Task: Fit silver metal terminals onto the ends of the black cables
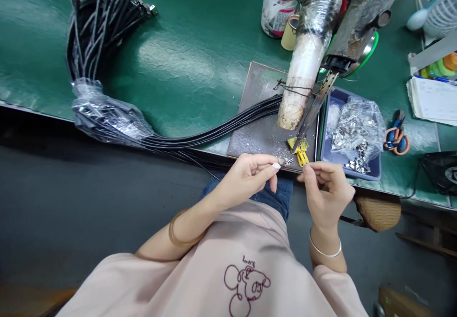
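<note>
Green-topped workbench (196, 31): left hand (246, 176) pinches small silver metal connector (286, 162) near flat brown board's (262, 81) edge; right hand (328, 188) curled by yellow plastic piece (302, 157), grip unclear.
Connector probably light, stiff, slippery; best held by its sides.

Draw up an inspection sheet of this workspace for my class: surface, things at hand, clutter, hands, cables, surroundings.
Surface: green table, glossy; dark board at its near edge.
Things at hand: small metal connector; yellow piece, a metal rod pointing down towards it.
Clutter: blue tray of metal parts; orange-handled pliers beside it.
Hands: left hand pinches the connector; right hand is by the yellow piece, grip unclear.
Cables: black bundle, partly wrapped in clear plastic.
Surroundings: grey floor.
</note>
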`<state>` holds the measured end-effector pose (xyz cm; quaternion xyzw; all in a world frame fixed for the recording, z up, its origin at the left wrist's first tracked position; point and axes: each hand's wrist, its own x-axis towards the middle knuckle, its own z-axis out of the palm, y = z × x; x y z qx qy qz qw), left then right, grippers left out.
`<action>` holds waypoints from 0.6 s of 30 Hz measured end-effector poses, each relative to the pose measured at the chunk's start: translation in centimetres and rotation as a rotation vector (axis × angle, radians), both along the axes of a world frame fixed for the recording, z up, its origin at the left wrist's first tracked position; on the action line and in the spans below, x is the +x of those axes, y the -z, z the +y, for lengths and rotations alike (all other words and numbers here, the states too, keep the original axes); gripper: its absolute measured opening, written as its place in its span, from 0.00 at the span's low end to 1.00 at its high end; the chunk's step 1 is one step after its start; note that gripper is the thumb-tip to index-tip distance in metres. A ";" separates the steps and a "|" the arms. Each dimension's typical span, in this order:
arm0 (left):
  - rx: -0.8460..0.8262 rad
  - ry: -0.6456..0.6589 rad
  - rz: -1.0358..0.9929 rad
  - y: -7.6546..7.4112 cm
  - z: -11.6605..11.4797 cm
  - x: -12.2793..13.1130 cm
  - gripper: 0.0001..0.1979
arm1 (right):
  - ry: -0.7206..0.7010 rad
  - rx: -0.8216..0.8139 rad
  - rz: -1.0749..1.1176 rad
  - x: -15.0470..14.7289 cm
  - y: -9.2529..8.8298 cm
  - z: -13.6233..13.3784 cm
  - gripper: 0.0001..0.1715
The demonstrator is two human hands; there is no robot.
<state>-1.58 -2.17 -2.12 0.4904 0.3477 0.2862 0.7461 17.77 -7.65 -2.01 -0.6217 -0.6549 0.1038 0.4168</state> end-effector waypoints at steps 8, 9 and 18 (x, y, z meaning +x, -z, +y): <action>0.352 -0.073 0.119 0.7 -1.6 0.4 0.15 | -0.094 -0.111 -0.077 -1.5 -0.1 -0.2 0.08; 0.375 -0.082 0.116 0.7 -1.7 0.4 0.15 | -0.084 -0.130 -0.006 -1.2 -0.2 -0.3 0.09; 1.104 -0.150 0.383 1.1 -3.8 2.6 0.12 | 0.175 -0.281 -0.334 9.6 -2.7 2.2 0.12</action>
